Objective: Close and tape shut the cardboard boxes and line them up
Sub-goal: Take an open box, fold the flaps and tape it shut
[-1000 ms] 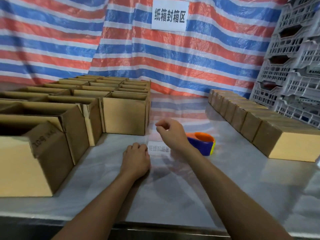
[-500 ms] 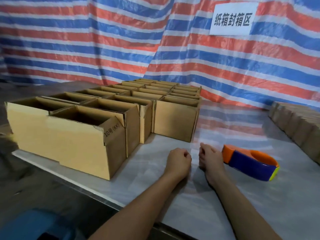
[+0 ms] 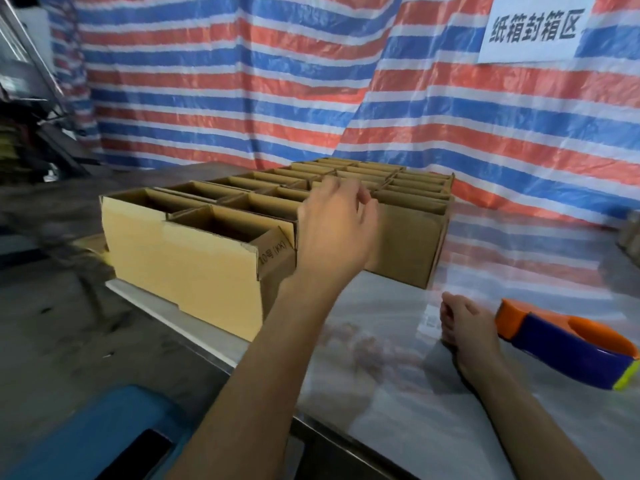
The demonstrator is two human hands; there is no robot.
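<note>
Several open cardboard boxes [image 3: 194,268] stand in rows on the left part of the shiny table [image 3: 398,393]. My left hand [image 3: 334,230] is raised in front of the near boxes, fingers loosely spread, holding nothing. My right hand [image 3: 465,323] rests on the table with its fingers curled, holding nothing. An orange and blue tape dispenser [image 3: 568,344] lies on the table just right of my right hand, apart from it.
A striped red, white and blue tarp [image 3: 277,81] hangs behind the table with a white sign [image 3: 533,29] on it. The edge of another cardboard box [image 3: 632,237] shows at far right. A blue object [image 3: 86,438] sits below the table's near-left edge.
My left hand has lifted off the table and moved up toward the open boxes. The view has swung left. My right hand stays on the table next to the tape dispenser.
</note>
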